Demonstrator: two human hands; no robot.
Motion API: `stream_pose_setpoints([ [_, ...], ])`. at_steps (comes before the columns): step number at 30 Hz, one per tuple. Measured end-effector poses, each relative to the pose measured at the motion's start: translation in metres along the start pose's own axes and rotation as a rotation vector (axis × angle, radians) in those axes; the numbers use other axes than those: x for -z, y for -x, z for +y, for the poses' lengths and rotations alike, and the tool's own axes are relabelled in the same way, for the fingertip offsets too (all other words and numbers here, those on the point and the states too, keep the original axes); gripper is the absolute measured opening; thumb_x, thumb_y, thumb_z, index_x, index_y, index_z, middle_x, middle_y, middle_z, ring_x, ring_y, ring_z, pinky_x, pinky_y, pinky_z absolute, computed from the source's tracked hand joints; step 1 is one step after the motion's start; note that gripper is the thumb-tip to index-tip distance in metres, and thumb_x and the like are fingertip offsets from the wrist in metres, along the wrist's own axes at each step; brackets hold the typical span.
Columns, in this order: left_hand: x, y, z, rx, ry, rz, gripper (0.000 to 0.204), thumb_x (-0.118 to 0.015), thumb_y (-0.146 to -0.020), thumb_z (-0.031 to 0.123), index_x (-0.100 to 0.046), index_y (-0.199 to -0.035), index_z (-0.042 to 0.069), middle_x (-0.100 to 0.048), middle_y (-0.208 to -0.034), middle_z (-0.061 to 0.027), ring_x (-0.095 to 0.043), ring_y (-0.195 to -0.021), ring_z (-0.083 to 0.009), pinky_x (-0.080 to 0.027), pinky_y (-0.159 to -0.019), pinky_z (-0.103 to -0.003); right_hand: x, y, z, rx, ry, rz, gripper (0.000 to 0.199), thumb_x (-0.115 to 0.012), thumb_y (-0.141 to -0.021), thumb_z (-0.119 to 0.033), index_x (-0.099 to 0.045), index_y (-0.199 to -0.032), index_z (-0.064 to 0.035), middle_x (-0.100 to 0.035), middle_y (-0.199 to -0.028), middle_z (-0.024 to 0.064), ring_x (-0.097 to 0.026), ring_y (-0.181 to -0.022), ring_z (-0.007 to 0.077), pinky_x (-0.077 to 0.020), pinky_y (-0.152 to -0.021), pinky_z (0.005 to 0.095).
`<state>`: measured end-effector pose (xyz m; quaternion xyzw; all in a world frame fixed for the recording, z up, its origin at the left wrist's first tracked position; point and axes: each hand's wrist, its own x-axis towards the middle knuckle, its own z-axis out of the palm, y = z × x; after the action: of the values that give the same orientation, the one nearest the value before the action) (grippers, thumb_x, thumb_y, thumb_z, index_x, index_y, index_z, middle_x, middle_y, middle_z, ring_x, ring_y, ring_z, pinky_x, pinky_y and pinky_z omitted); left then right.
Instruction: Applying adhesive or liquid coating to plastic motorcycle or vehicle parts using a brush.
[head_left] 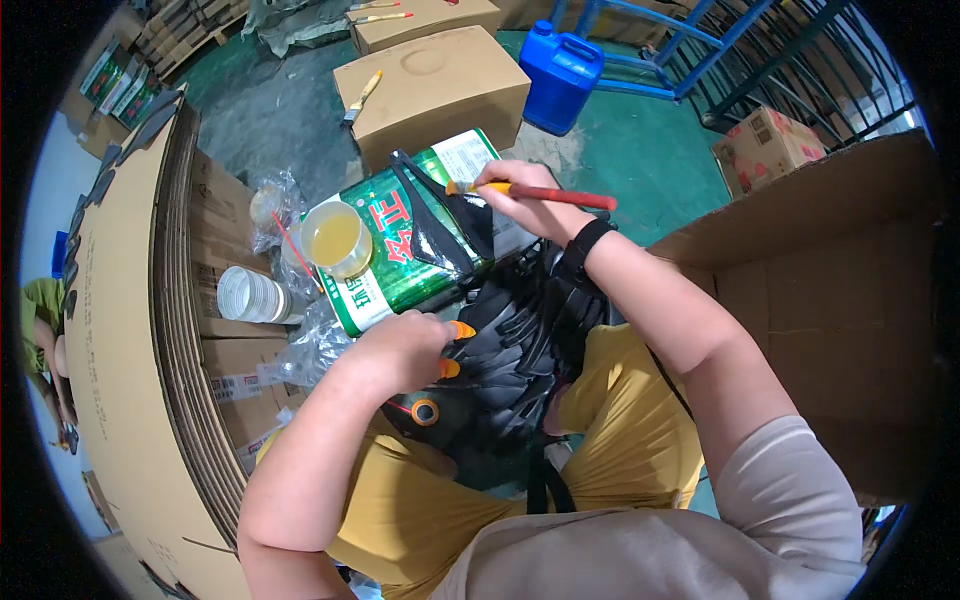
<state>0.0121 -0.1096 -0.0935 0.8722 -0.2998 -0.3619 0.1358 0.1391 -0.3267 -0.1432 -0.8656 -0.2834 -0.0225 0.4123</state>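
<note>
I am brushing a black piece point(447, 225) that is lying flat on top of a green tin can point(400, 262), right in front of my knees. It is looking thin, bendy and shiny — I think it is light and a bit slippery, so holding it by an edge should work best. My right hand point(530, 200) is pinching a brush point(530, 192) with a red handle, fingers pressed tight around it, with the bristles touching the black piece. My left hand point(405, 345) is curling down onto a pile of more black pieces point(520, 340) in my lap; I cannot tell if it is gripping one. They are looking soft and floppy, all stacked like leaves. A little cup point(335, 238) of yellow glue is sitting on the can, looking runny and sticky. Stiff brown cardboard sheets point(130, 330) are standing at my left, and a blue plastic jug point(560, 75) is sitting on the green floor — smooth and hard.
</note>
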Motion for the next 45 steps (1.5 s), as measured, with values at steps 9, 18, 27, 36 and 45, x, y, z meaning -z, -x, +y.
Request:
stream_pose_setpoints([
  [9,0.004,0.010,-0.003,0.044,-0.016,0.040,0.036,-0.063,-0.077,0.013,-0.057,-0.112,0.006,-0.062,-0.099,-0.0162,-0.058,-0.097,-0.0323,-0.047,-0.081,-0.041,0.017,-0.001,-0.004,-0.054,0.019,0.045,0.012,-0.056,-0.074,-0.013,-0.056,-0.069,-0.0018,-0.058,-0.065,0.0145,-0.058,-0.062,0.0293,-0.0448,-0.057,0.0359],
  [18,0.014,0.020,-0.010,-0.001,0.090,0.257,0.039,-0.066,-0.077,0.012,-0.055,-0.114,0.003,-0.060,-0.101,-0.0193,-0.057,-0.095,-0.0353,-0.047,-0.081,-0.040,0.030,0.040,0.001,-0.139,-0.046,-0.128,0.016,-0.056,-0.075,-0.016,-0.055,-0.070,-0.0010,-0.055,-0.063,0.0121,-0.056,-0.061,0.0232,-0.0418,-0.056,0.0344],
  [27,0.083,0.038,-0.026,0.139,0.191,0.710,0.027,-0.066,-0.078,0.010,-0.059,-0.102,0.000,-0.062,-0.080,-0.0111,-0.056,-0.067,-0.0185,-0.046,-0.064,-0.030,0.024,0.044,0.011,-0.091,-0.145,-0.139,0.018,-0.055,-0.080,-0.018,-0.058,-0.073,-0.0017,-0.059,-0.066,0.0134,-0.057,-0.062,0.0237,-0.0435,-0.059,0.0339],
  [36,0.186,-0.073,-0.101,0.410,-0.163,0.437,0.029,-0.065,-0.068,0.014,-0.062,-0.094,0.001,-0.066,-0.088,-0.0165,-0.064,-0.083,-0.0268,-0.049,-0.074,-0.036,0.092,0.018,-0.025,-0.204,-0.217,0.146,0.024,-0.057,-0.085,-0.021,-0.059,-0.072,-0.0002,-0.049,-0.057,-0.0003,-0.045,-0.051,0.0063,-0.0330,-0.045,0.0228],
  [45,0.163,-0.186,-0.155,0.523,-0.236,0.129,0.039,-0.064,-0.073,0.026,-0.064,-0.107,0.007,-0.063,-0.108,-0.0143,-0.060,-0.101,-0.0277,-0.047,-0.086,-0.035,0.126,0.011,-0.031,-0.282,-0.404,0.302,0.024,-0.057,-0.085,-0.020,-0.058,-0.069,-0.0026,-0.053,-0.058,-0.0013,-0.047,-0.049,0.0040,-0.0356,-0.045,0.0202],
])
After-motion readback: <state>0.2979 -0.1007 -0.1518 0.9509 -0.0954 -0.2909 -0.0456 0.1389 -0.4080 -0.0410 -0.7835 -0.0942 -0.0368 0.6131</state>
